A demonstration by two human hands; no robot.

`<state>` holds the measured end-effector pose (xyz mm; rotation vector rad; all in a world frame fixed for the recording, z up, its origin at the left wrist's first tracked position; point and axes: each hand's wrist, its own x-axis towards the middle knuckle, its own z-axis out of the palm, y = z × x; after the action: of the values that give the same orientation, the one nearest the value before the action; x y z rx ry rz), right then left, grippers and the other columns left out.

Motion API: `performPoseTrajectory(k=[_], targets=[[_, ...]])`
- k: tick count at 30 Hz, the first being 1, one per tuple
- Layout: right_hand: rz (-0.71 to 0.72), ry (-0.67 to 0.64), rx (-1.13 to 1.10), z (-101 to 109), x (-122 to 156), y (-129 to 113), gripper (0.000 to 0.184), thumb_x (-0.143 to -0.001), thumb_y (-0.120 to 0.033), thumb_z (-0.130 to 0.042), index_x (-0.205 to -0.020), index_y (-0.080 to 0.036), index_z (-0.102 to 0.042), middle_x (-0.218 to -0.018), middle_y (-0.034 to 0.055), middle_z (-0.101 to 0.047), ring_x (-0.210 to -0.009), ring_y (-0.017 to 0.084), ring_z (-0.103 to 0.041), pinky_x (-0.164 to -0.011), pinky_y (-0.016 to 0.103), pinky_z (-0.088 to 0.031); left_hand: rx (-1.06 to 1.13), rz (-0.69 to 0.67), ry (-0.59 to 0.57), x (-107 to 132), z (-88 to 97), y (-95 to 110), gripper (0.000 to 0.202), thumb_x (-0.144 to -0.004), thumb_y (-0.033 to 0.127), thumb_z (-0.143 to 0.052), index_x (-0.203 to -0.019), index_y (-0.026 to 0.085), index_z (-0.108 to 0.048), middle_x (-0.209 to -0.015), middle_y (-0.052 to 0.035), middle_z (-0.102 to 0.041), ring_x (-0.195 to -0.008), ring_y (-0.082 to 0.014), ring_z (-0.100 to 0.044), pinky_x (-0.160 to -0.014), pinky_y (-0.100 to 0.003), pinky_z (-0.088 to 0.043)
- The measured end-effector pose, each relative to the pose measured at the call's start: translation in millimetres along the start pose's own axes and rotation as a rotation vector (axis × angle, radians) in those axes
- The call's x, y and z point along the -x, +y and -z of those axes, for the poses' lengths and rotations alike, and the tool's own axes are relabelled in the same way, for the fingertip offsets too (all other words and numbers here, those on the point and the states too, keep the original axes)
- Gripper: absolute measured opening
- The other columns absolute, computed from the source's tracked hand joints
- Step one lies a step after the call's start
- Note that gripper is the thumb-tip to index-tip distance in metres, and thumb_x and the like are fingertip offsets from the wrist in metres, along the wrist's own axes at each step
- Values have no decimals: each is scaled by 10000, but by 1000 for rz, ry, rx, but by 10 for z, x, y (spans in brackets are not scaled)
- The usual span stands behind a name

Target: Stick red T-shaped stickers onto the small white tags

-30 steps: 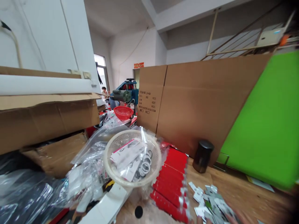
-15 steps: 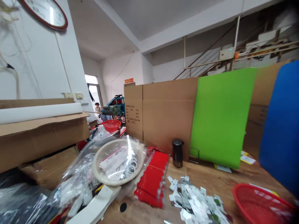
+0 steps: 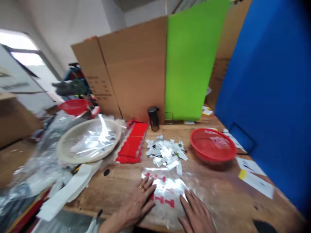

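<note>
A clear plastic sheet or bag with red printed shapes [image 3: 159,199] lies flat on the wooden table in front of me. My left hand [image 3: 138,200], with rings on its fingers, rests on the left side of this plastic, fingers spread. On its right side my right hand [image 3: 196,212] lies with fingers stretched out. Neither hand holds anything. Just beyond the plastic is a heap of small white and silvery pieces [image 3: 166,150]. A stack of red strips [image 3: 132,142] in clear wrapping lies left of that heap.
A red plastic basket [image 3: 212,145] stands to the right, near printed cards [image 3: 256,183]. At left sits a cream basket [image 3: 60,150] under clear film, beside crumpled plastic bags. A dark canister [image 3: 153,119] stands before cardboard, green [image 3: 191,64] and blue [image 3: 259,97] panels.
My view has swung down and to the right. Both hands and the printed clear plastic have come into sight; the wall clock has gone out of it.
</note>
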<state>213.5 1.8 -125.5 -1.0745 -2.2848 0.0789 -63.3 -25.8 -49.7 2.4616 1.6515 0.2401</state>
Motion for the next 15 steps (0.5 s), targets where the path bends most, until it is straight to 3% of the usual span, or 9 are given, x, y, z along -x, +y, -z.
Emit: performPoseTrajectory(k=[5,15], targets=[[-89,-68,46,177,0,-298,584,-809,-297,-541,-1364,-247,-366,-1365,106,-448,-1241,314,-423,-920,478,-436,-13,-49,72,29,-43,-57,500,-873,333,-432,-1360,238,-369,-1399,-91,-426,-1330,-252,-298,-1046,-465,-325],[-145,-134,-29,307,-256,-472,408,-869,-254,-483,-1273,-197,-476,-1342,127,-468,-1276,279,-375,-981,477,-390,-42,-41,162,137,-122,-168,447,-872,308,-439,-1302,189,-451,-1365,-124,-463,-1312,-263,-334,-1035,-489,-325]])
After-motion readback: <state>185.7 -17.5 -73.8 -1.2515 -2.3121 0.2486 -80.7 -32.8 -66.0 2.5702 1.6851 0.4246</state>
